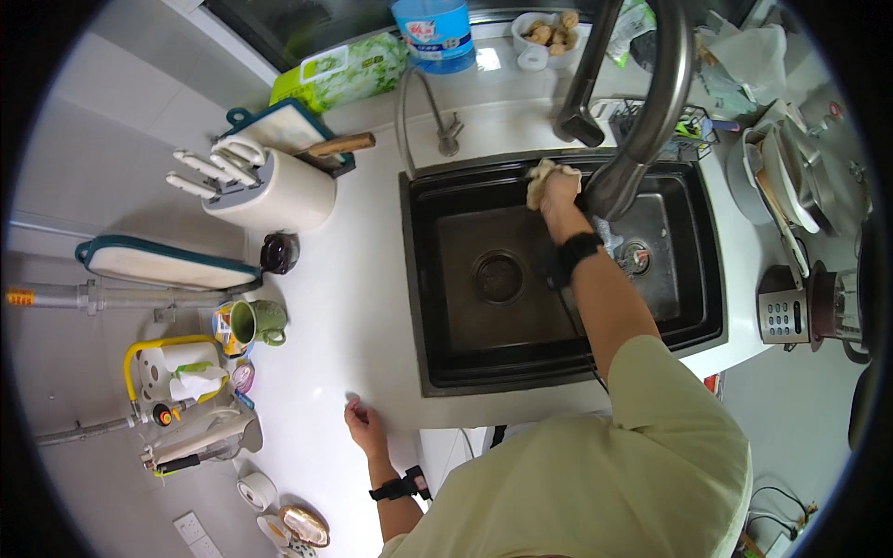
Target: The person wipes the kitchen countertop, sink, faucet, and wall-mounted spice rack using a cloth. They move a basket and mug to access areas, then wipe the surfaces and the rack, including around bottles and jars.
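My right hand (560, 190) grips a crumpled beige cloth (541, 183). It presses the cloth against the back rim of the black double-bowl sink (418, 307), near the divider between the bowls. Just to the right of that hand hangs the thick spout of the grey faucet (621, 185). The larger left bowl has a round drain (499, 277) in its floor. In the smaller right bowl, scraps lie about the drain strainer (636, 258). My left hand (367, 429) is over the white countertop (328, 307) by its front edge, fingers loosely curled, with nothing seen in it.
Left of the sink stand a knife block (279, 192), a green mug (257, 322) and a cutting board (171, 261). A thin curved tap (446, 139) rises behind the sink. At right are a wire caddy (698, 132), stacked pans (781, 167) and a blender (785, 310).
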The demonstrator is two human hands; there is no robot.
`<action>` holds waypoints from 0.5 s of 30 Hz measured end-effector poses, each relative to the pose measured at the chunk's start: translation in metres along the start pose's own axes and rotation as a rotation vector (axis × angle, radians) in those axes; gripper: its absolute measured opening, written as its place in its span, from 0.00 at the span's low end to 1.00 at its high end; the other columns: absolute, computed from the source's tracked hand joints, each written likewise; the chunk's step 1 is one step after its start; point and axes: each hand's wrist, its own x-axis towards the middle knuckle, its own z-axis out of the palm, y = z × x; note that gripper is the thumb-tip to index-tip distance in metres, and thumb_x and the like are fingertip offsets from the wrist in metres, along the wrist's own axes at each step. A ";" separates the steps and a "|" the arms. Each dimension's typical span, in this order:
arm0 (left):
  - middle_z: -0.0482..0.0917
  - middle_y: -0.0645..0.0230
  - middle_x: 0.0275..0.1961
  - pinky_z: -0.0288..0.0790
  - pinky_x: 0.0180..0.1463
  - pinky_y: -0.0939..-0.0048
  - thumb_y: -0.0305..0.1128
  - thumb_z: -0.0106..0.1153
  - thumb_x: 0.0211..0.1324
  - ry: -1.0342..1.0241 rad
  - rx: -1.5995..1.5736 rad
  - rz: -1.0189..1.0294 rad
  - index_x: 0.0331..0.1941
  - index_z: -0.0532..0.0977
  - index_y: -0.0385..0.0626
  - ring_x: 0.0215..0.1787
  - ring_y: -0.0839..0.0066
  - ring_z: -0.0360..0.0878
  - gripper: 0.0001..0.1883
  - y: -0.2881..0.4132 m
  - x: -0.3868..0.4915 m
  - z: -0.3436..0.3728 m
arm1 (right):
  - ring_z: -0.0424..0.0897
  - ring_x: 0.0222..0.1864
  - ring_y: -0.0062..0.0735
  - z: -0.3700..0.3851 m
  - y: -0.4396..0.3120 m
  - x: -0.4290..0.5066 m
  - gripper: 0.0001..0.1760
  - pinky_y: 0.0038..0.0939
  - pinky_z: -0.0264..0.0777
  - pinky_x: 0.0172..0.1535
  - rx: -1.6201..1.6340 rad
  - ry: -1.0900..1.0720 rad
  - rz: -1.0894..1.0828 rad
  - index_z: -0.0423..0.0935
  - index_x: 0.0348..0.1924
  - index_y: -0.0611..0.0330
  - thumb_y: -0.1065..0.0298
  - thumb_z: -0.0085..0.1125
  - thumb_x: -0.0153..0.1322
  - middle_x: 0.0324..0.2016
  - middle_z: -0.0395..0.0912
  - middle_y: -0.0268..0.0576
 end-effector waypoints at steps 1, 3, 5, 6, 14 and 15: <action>0.69 0.75 0.32 0.66 0.37 0.78 0.23 0.54 0.55 -0.003 -0.008 0.009 0.50 0.72 0.46 0.30 0.82 0.65 0.17 0.000 -0.001 -0.001 | 0.78 0.29 0.49 -0.004 0.010 0.015 0.11 0.46 0.69 0.28 -0.001 0.358 -0.230 0.73 0.36 0.54 0.60 0.46 0.68 0.31 0.77 0.49; 0.68 0.76 0.32 0.66 0.37 0.78 0.22 0.54 0.55 0.004 -0.025 0.012 0.50 0.72 0.45 0.30 0.82 0.65 0.17 0.000 -0.001 -0.002 | 0.79 0.30 0.44 0.002 0.034 0.049 0.09 0.43 0.72 0.29 -0.217 0.833 -0.571 0.73 0.38 0.56 0.65 0.48 0.68 0.34 0.77 0.47; 0.68 0.76 0.32 0.66 0.37 0.79 0.22 0.54 0.55 -0.005 -0.001 -0.012 0.50 0.72 0.45 0.30 0.83 0.65 0.17 0.001 -0.001 -0.002 | 0.80 0.32 0.36 0.028 0.067 0.086 0.12 0.38 0.77 0.32 -0.558 1.305 -0.585 0.73 0.45 0.58 0.70 0.51 0.68 0.36 0.78 0.44; 0.68 0.76 0.32 0.66 0.36 0.79 0.22 0.54 0.55 -0.019 0.007 -0.022 0.50 0.72 0.45 0.30 0.83 0.65 0.17 0.001 -0.002 -0.002 | 0.81 0.35 0.34 0.045 0.097 0.093 0.13 0.37 0.77 0.35 -0.583 1.169 -0.453 0.75 0.45 0.58 0.66 0.52 0.69 0.41 0.79 0.44; 0.69 0.76 0.29 0.66 0.34 0.79 0.21 0.53 0.55 -0.033 -0.043 -0.013 0.49 0.73 0.45 0.28 0.83 0.65 0.16 0.010 -0.001 -0.006 | 0.76 0.24 0.37 0.123 0.198 0.104 0.07 0.40 0.71 0.28 -0.796 0.579 0.047 0.75 0.31 0.60 0.70 0.48 0.67 0.23 0.77 0.42; 0.69 0.75 0.30 0.66 0.34 0.79 0.21 0.53 0.55 -0.030 -0.028 -0.001 0.49 0.73 0.44 0.28 0.83 0.65 0.16 0.011 0.000 -0.005 | 0.77 0.25 0.37 0.113 0.176 0.096 0.07 0.39 0.71 0.29 -0.864 0.540 0.092 0.75 0.31 0.61 0.69 0.48 0.67 0.24 0.77 0.43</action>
